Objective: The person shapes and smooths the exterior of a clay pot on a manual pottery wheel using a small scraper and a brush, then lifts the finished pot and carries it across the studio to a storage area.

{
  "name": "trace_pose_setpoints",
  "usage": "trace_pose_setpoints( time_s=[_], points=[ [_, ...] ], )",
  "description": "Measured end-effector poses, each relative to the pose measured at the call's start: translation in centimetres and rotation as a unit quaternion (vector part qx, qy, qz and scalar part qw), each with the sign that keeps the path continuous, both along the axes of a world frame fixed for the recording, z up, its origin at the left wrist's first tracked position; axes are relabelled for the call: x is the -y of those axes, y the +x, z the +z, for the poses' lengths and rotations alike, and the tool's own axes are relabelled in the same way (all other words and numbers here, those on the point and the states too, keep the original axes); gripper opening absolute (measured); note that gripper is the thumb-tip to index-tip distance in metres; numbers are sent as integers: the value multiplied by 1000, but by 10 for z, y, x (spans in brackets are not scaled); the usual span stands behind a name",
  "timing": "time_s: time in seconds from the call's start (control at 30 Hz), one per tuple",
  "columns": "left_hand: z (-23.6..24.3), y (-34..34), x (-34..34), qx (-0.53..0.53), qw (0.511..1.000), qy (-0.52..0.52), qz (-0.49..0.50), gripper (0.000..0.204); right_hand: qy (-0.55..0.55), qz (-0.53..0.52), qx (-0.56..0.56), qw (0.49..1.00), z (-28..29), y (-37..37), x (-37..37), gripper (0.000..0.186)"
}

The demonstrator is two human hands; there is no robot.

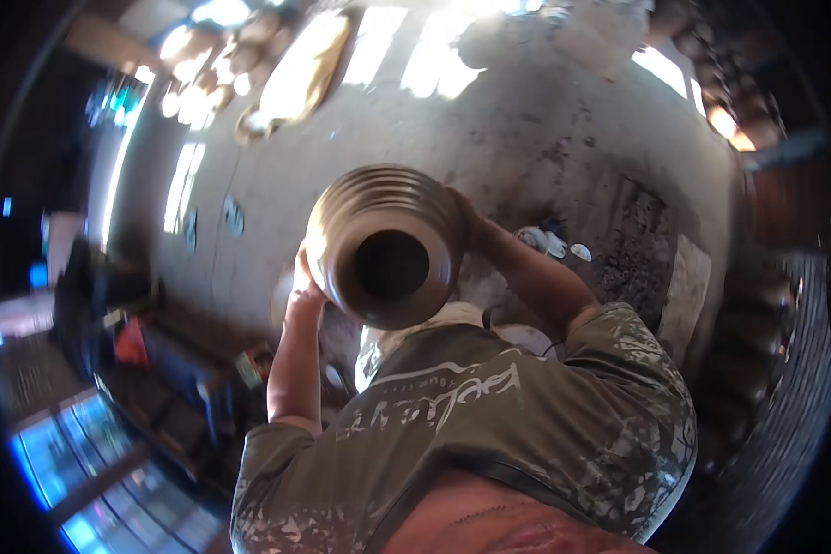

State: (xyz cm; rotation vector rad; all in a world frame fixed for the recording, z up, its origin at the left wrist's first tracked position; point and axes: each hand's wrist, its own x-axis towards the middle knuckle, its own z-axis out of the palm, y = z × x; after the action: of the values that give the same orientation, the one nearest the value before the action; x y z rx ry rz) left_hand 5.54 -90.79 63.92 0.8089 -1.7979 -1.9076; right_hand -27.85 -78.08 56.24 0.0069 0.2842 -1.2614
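A large brown clay pot [342,245] with a round dark mouth and ridged rings along its far side is held up in front of my body. Its mouth tilts back toward me. My left hand [307,275] presses against the pot's left side, with most of the fingers hidden behind it. On the opposite side, my right hand [465,220] grips the wall, its fingertips also out of sight. The pot's base cannot be seen.
Sandals [234,217] lie on the grey floor to the left. A long yellowish sack [307,74] and several round pots [240,55] are at the far left. Small white items [543,242] lie right of my arm. More dark pots [748,342] line the right side.
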Motion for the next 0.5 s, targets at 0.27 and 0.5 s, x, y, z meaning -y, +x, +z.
trace_pose_setpoints(
  time_s=[0.27,0.5],
  points=[
    [-59,-203,192,-131,927,341,-85,52,34,-243,-108,963,32,-116,70,50],
    [0,-430,246,8,925,275,-261,45,-122,-428,-169,880,46,-215,69,62]
  ],
)
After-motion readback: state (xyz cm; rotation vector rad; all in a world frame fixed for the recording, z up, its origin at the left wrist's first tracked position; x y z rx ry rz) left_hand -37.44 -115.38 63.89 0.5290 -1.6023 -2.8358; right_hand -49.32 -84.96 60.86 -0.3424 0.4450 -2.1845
